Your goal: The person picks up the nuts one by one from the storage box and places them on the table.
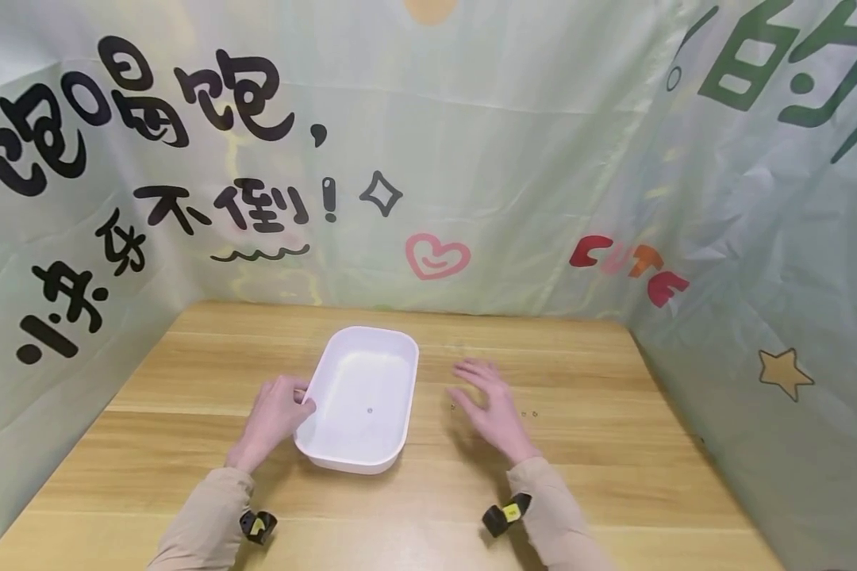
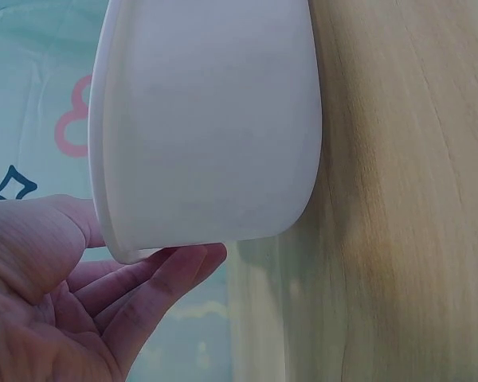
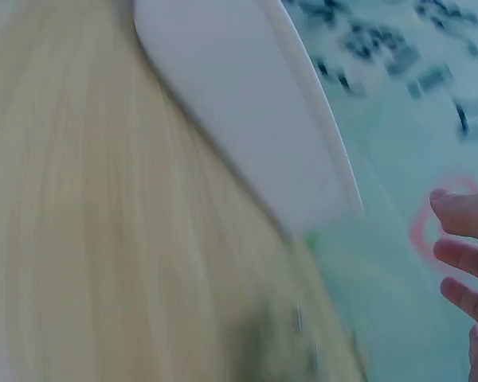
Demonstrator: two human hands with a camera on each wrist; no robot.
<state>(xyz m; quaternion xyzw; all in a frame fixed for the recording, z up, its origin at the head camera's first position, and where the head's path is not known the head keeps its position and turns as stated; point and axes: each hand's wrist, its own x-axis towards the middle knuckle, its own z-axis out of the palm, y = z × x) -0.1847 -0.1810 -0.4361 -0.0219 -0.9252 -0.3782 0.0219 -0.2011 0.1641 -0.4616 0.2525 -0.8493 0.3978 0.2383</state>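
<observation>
A white plastic tub (image 1: 359, 454), rectangular with rounded corners, stands on the wooden table left of centre. My left hand (image 1: 274, 416) pinches its left rim, thumb on top and fingers beneath, as the left wrist view shows at the tub's wall (image 2: 215, 119). Inside the tub lies one tiny ring-like piece (image 1: 370, 411). To the right, my right hand (image 1: 495, 408) hovers over the table with fingers spread and nothing held. Near it lie tiny pieces of similar look (image 1: 535, 413), too small to make out. In the right wrist view, blurred by motion, my right fingers (image 3: 462, 215) are apart from the tub (image 3: 247, 103).
The wooden tabletop (image 1: 614, 476) ends at a printed fabric backdrop (image 1: 514, 190) behind and on both sides. A small black device with a yellow label sits on each wrist, the left one (image 1: 259, 526) and the right one (image 1: 507, 514).
</observation>
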